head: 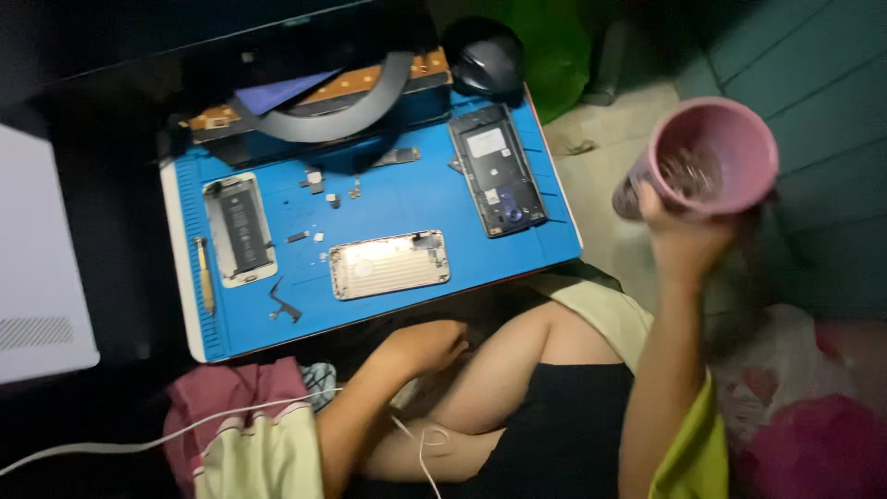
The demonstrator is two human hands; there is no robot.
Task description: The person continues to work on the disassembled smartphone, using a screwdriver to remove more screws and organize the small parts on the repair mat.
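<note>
Blue mat (407, 199) bears opened phones (389, 264), dim room.

The pink cup (711, 157) hides most of the right hand (679, 231) gripping it; its contents are a blur. Tiny parts (319, 180) on the blue mat (407, 199) are too small to identify, and its far edge lies under dark clutter

A home phone-repair corner: blue work mat (407, 199) with opened phones (496, 169).
</note>
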